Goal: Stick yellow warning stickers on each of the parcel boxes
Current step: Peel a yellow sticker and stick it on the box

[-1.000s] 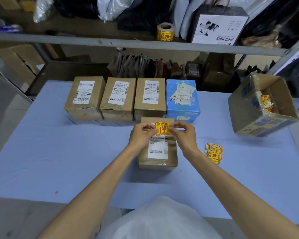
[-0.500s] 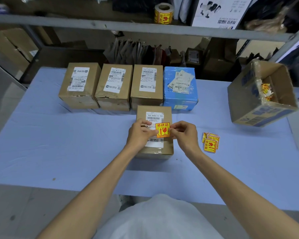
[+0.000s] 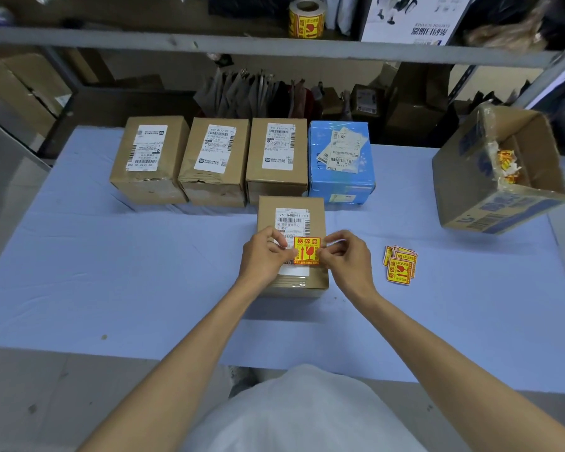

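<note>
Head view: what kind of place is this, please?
Probably a parcel packing or dispatch room. Labelled parcel boxes stand in a row on the table, a roll of yellow warning stickers sits on the metal shelf, and loose stickers lie nearby.

One wide-angle view, worn on the person's head, looks forward and down across the table [image 3: 111,272]. It sits close: both forearms enter at 6 o'clock and reach the left hand [image 3: 261,257] and right hand [image 3: 351,259] at centre. A shelf rail [image 3: 144,39] crosses 12 o'clock, and an open carton [image 3: 463,177] lies toward 2 o'clock.
</note>
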Motion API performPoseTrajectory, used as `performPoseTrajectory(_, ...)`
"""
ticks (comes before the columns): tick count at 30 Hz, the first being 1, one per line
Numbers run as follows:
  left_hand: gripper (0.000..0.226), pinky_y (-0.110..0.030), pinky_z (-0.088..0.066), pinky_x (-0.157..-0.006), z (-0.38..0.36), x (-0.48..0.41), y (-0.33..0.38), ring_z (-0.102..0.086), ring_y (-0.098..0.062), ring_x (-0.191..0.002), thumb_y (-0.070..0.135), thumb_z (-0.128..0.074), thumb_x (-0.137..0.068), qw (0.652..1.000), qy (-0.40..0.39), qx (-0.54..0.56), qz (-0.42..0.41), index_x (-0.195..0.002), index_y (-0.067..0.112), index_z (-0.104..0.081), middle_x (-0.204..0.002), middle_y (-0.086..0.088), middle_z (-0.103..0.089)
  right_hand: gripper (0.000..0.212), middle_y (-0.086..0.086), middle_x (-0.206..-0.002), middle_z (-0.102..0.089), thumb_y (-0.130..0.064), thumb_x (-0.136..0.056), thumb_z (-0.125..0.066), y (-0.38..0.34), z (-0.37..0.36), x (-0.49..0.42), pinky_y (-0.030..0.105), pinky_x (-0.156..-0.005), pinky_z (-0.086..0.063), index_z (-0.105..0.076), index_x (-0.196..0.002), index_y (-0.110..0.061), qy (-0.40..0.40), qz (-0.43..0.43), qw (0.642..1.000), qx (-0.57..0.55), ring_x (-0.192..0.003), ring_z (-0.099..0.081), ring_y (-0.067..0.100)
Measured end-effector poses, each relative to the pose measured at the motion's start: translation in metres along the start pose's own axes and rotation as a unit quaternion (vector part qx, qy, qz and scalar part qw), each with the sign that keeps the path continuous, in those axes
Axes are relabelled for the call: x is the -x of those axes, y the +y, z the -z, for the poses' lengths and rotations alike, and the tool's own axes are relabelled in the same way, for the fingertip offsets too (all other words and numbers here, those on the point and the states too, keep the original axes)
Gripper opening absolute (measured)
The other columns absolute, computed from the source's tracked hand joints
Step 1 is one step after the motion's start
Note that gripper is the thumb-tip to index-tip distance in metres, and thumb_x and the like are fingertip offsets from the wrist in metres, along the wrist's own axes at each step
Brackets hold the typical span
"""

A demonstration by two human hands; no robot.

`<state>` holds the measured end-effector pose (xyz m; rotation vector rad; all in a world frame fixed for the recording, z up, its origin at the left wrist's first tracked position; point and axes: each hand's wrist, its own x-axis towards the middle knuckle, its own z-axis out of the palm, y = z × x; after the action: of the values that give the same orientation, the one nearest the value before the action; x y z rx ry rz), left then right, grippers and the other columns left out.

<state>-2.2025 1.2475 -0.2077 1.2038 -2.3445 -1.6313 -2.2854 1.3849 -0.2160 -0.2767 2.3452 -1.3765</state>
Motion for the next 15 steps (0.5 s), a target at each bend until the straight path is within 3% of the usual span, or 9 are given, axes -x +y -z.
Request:
performPoseTrajectory(2,0.027,-0.018,-0.042,-0.056,-0.0011,-0.0008,-0.0008,-0.065,-0.015,-0.085,0.019,-0.078,-0.077,1.000,-0.001,-0.002,0.010,-0.081,0.017,-0.051,-0.091,-0.004,-0.070,0.039,0.004,-0.076,-0.069,-0.007,-0.082,-0.067,0.0000,0.0009,0.0012,0.026,-0.068,-0.056,-0.051,-0.114,-0.021,-0.004,0.008,1.000,0.008,-0.074,-0.067,0.014)
performPoseTrajectory(4,0.028,-0.021,-0.044,-0.058,-0.0018,-0.0017,-0.0020,-0.065,-0.017,-0.088,0.019,-0.079,-0.077,1.000,0.002,-0.008,0.020,-0.083,0.017,-0.051,-0.091,-0.002,-0.068,0.043,0.004,-0.076,-0.068,-0.006,-0.081,-0.067,-0.0013,0.0014,0.0007,0.027,-0.070,-0.055,-0.047,-0.117,-0.020,-0.012,0.009,1.000,0.013,-0.075,-0.067,0.015)
performPoseTrajectory(10,0.033,-0.031,-0.048,-0.066,-0.0055,-0.0039,-0.0022,-0.064,-0.022,-0.088,0.024,-0.080,-0.072,0.998,0.017,-0.061,0.022,-0.078,0.022,-0.048,-0.091,-0.006,-0.069,0.035,0.009,-0.082,-0.069,-0.008,-0.081,-0.068,-0.0003,0.0000,-0.0030,0.032,-0.071,-0.055,-0.047,-0.107,-0.015,-0.026,-0.031,0.999,0.021,-0.081,-0.068,0.019)
performPoseTrajectory(15,0.031,-0.028,-0.044,-0.063,-0.0085,-0.0037,-0.0006,-0.063,-0.023,-0.089,0.024,-0.077,-0.068,0.995,0.030,-0.098,0.012,-0.081,0.020,-0.049,-0.091,-0.006,-0.070,0.019,0.009,-0.082,-0.066,-0.005,-0.080,-0.066,-0.0041,-0.0013,-0.0058,0.022,-0.057,-0.045,-0.055,-0.095,-0.010,-0.024,-0.017,0.997,0.066,-0.076,-0.063,0.018)
